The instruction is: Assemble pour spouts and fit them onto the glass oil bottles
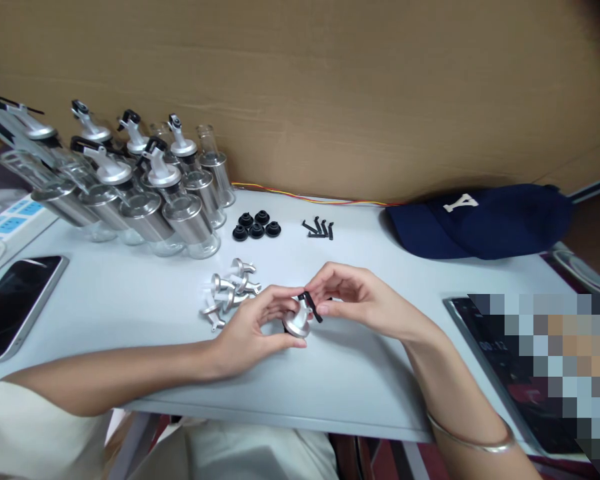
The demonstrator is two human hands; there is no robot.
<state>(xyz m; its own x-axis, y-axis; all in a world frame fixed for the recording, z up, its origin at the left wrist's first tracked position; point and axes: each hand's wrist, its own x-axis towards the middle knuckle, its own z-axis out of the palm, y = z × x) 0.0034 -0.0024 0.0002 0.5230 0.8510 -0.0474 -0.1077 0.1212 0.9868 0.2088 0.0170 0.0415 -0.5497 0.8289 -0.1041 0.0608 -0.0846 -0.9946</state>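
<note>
My left hand (253, 330) grips a silver metal pourer cap (297, 322) just above the white table (130, 293). My right hand (357, 297) pinches a small black lever piece (311, 305) at the top of that cap. Both hands meet at the table's middle. Just left of them lies a small pile of bare silver pourer spouts (227, 292).
Several glass bottles with silver pourer tops (145, 187) stand at the back left. Black rubber stoppers (256, 225) and black lever pieces (320, 229) lie behind the hands. A navy cap (485, 220) is at the right, a phone (15, 303) at the left, another device (485, 340) at the right edge.
</note>
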